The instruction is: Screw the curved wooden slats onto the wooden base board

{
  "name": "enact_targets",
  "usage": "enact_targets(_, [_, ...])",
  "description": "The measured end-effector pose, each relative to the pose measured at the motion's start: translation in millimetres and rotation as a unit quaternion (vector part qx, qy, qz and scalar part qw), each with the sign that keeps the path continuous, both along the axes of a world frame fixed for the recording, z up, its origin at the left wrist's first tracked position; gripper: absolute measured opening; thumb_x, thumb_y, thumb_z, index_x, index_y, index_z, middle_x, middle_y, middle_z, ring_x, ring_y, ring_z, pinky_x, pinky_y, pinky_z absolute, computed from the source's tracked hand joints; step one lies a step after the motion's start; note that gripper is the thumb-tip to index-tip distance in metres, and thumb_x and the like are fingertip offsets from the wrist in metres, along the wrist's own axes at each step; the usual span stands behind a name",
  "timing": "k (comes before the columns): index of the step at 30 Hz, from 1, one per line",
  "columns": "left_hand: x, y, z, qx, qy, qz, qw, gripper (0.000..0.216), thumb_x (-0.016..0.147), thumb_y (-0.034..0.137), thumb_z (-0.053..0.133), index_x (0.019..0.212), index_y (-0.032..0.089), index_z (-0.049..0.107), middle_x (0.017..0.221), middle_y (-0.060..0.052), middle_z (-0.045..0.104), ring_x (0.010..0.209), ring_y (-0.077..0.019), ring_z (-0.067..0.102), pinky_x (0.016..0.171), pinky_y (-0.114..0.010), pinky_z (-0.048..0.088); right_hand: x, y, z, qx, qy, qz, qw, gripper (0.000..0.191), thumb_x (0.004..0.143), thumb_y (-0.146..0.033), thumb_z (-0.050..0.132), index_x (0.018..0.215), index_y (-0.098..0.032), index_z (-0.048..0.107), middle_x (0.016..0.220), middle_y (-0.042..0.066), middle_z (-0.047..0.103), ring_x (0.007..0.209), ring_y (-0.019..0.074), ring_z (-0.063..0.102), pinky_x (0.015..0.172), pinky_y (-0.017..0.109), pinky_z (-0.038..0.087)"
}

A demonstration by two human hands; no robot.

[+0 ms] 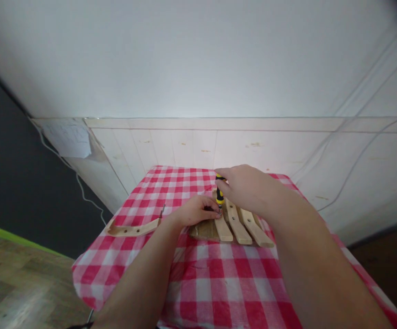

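Head view; screwdriver point(220, 195) partly hidden

Right hand point(244, 183) raised, gripping; left hand point(196, 210) lower, fingers point(211, 214) bent.

Left hand point(198, 211), right hand point(248, 183) and forearms point(308, 246) are bare, an unclear dark strip point(81, 326) edging the left forearm.

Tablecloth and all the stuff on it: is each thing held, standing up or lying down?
Tablecloth, spread over the table, a bit wrinkled
Screwdriver, held upright, tip down at the leftmost of the three wooden bars
Right hand, closed around the screwdriver
Left hand, curled beside the screwdriver's lower end
Three wooden bars, lying side by side
Brown piece, lying flat, partly covered
Curved wooden bar, lying apart, unheld
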State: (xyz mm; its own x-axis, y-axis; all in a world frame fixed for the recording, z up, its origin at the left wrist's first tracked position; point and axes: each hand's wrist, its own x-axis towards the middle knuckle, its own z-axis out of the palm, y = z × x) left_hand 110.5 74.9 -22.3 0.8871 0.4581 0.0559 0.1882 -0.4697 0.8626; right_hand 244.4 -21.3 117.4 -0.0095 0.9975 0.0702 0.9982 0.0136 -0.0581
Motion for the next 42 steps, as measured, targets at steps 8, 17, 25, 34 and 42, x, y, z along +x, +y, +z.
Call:
enact_targets(8, [0.7, -1.8, -4.1, 0.025, 0.006, 0.004, 1.0, 0.014, 0.079, 0.027, 0.067, 0.085, 0.015, 0.07, 0.085, -0.002, 0.069, 0.08, -0.0134, 0.06, 0.074, -0.022, 0.046, 3.4, 1.8, -1.4, 0.047, 0.028, 0.039, 0.998, 0.021, 0.087, -0.026, 0.051, 0.096, -0.015, 0.066, 0.102, 0.012, 0.068, 0.088, 0.0205, 0.062, 0.072, 0.028, 0.043])
enact_targets(17, [0.1, -3.9, -2.2, 0.027, -0.003, 0.009, 1.0, 0.012, 0.079, 0.024, 0.066, 0.085, 0.016, 0.072, 0.092, -0.003, 0.071, 0.079, -0.0128, 0.062, 0.072, -0.021, 0.046, 9.2, 1.5, -5.0, 0.032, 0.088, 0.084, 0.992, 0.031, 0.086, -0.018, 0.043, 0.104, -0.019, 0.068, 0.101, 0.009, 0.072, 0.087, 0.0187, 0.063, 0.07, 0.026, 0.042])
enact_targets(25, [0.8, -1.6, -6.6, 0.091, -0.018, -0.02, 0.995, 0.016, 0.084, 0.026, 0.06, 0.088, 0.016, 0.073, 0.094, -0.004, 0.071, 0.084, -0.0138, 0.063, 0.078, -0.023, 0.046, 12.5, -1.3, 3.1, 0.034, 0.018, -0.018, 0.999, 0.029, 0.083, -0.041, 0.05, 0.076, -0.018, 0.066, 0.072, 0.006, 0.067, 0.059, 0.0152, 0.053, 0.052, 0.027, 0.031])
enact_targets(34, [-0.1, 0.4, -4.9, 0.106, -0.013, -0.035, 0.994, 0.018, 0.085, 0.025, 0.059, 0.089, 0.015, 0.072, 0.095, -0.005, 0.071, 0.084, -0.0139, 0.062, 0.077, -0.023, 0.046, 15.5, -5.5, 6.5, -0.007, 0.091, 0.069, 0.994, 0.027, 0.086, -0.025, 0.044, 0.09, -0.018, 0.07, 0.08, 0.005, 0.07, 0.066, 0.0146, 0.058, 0.06, 0.026, 0.037])
enact_targets(42, [-2.4, -1.9, -0.7, 0.06, 0.012, -0.016, 0.998, 0.016, 0.083, 0.027, 0.062, 0.089, 0.016, 0.072, 0.095, -0.003, 0.071, 0.084, -0.0137, 0.062, 0.077, -0.022, 0.047, 16.9, -5.1, 1.4, 0.027, 0.057, 0.067, 0.996, 0.027, 0.084, -0.034, 0.051, 0.095, -0.018, 0.069, 0.087, 0.006, 0.071, 0.072, 0.0171, 0.06, 0.063, 0.027, 0.04])
